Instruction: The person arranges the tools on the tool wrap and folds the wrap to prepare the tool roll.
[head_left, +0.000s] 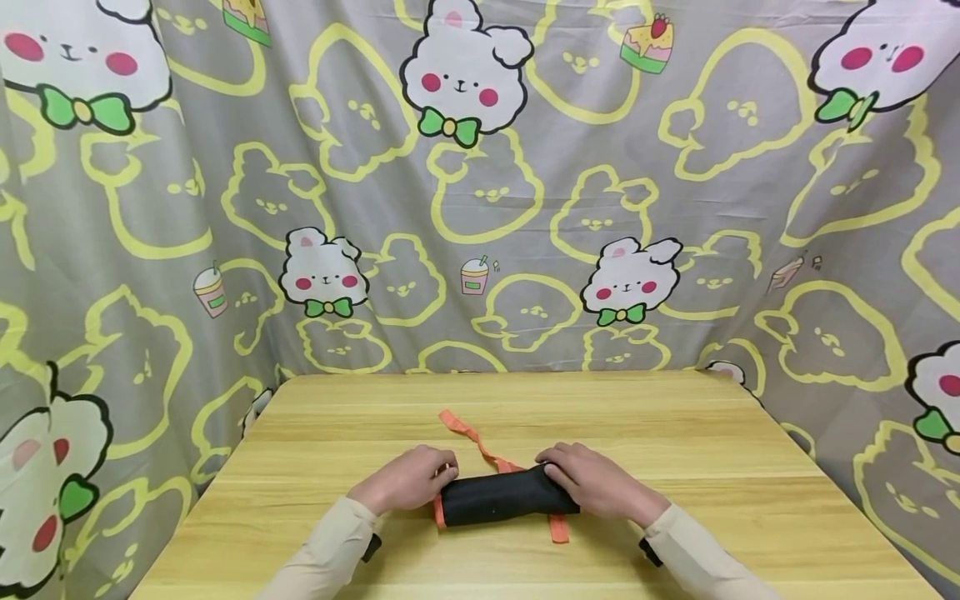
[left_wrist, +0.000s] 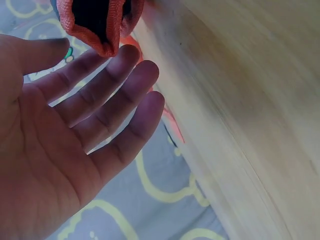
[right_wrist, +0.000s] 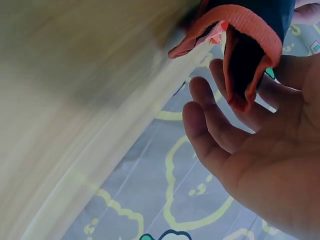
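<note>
Cartoon-rabbit cloth point(head_left: 525, 208) in grey and yellow hangs behind and to both sides of a pale wooden desk point(head_left: 675, 467). Near the front middle of the desk lies a black fabric roll point(head_left: 502, 498) edged in orange, with an orange strap point(head_left: 468, 433) trailing away from it toward the back and a short end poking out at the front.

The roll looks soft and light, a cloth that would give under the fingers and loosen if let go, so a hold at each end, pressing inward, seems the safest way to keep it wound.

From the head view, the left hand point(head_left: 408, 479) and right hand point(head_left: 592, 479) sit at the two ends of the roll, fingers bent over it, seemingly gripping. The wrist views tell something else: the left hand point(left_wrist: 65, 145) shows a flat, spread palm with straight fingers just under the orange-rimmed end point(left_wrist: 97, 22), and the right hand point(right_wrist: 250, 150) likewise lies spread, the roll's end point(right_wrist: 247, 55) resting against its fingers. Both wrist pictures are blurred, so whether the thumbs pinch the cloth I cannot tell.
</note>
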